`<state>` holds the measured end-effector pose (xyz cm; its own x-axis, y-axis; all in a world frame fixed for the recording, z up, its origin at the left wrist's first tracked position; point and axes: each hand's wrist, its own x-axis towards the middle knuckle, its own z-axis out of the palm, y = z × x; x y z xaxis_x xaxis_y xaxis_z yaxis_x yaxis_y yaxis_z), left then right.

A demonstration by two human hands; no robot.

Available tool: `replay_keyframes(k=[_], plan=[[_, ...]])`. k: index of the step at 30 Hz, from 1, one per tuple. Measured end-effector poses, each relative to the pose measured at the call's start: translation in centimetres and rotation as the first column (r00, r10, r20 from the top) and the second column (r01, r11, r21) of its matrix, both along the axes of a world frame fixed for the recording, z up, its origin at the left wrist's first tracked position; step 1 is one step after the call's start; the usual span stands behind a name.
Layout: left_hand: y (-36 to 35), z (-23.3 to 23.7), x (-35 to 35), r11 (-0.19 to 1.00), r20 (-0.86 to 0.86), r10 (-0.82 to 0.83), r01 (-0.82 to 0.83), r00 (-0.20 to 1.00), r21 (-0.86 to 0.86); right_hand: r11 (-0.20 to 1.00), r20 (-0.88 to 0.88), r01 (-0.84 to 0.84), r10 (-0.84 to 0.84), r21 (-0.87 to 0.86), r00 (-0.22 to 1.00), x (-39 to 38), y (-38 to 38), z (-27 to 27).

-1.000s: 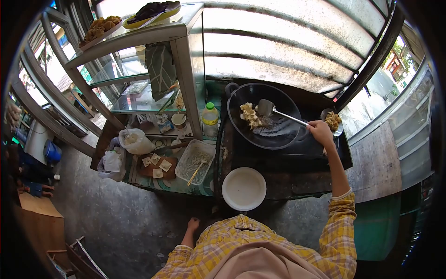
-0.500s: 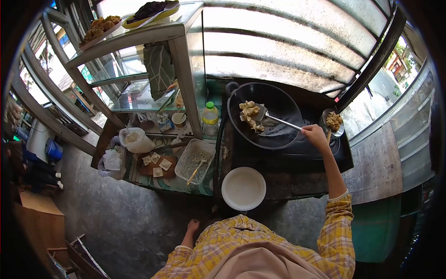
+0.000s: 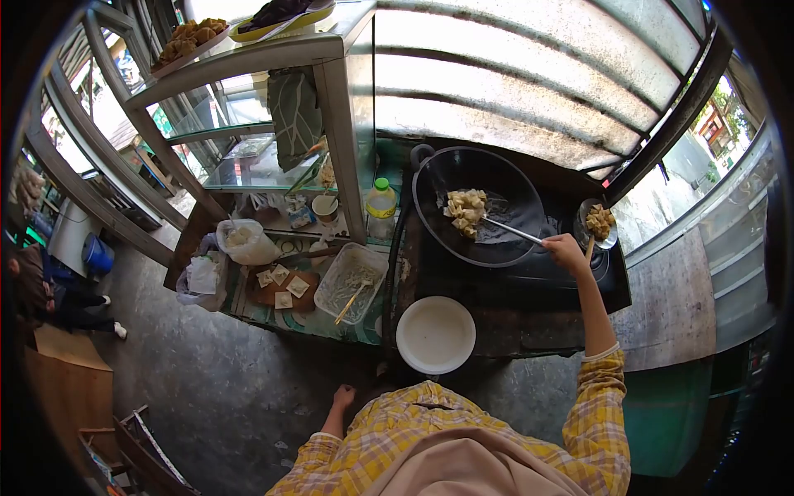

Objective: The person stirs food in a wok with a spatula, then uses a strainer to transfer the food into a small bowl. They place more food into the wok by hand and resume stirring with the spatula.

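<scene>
— What crowds the left side?
— A metal-framed glass display cabinet (image 3: 248, 124). In front of it, on the table (image 3: 529, 306), lie a brown wooden board (image 3: 281, 288) with pale square sheets and a clear plastic tray (image 3: 351, 281). A green-capped plastic bottle (image 3: 381, 207) stands between the cabinet's post and the round black wok (image 3: 484, 178).
— And the hands?
— The left hand (image 3: 341, 399) hangs low by the body over the concrete floor, touching nothing. It is too small to tell whether its fingers are spread or curled. The right hand (image 3: 566, 250) is closed round the handle end of a long-handled metal spatula (image 3: 513, 231), just outside the wok's near right rim.
— Room to move?
— Bare dark table lies between the wok's near rim and the round white bowl (image 3: 435, 335) at the front edge. A corrugated wall (image 3: 513, 91) stands close behind the wok, and a small metal strainer of browned pieces (image 3: 597, 221) sits just right of the hand.
— The food?
— A heap of pale yellowish chunks (image 3: 466, 211) sits near the wok's middle, bunched together, with the spatula's blade reaching into it from the right.
</scene>
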<state>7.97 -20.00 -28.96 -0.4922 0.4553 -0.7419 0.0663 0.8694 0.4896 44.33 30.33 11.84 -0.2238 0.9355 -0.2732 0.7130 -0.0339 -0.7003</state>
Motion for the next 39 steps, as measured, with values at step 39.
replay_keyframes(k=[39], plan=[[-0.4, 1.8, 0.6, 0.999, -0.024, -0.026, 0.025, 0.999, -0.039, 0.976, 0.12, -0.048, 0.023, 0.212, 0.993, -0.7, -1.6, 2.3]])
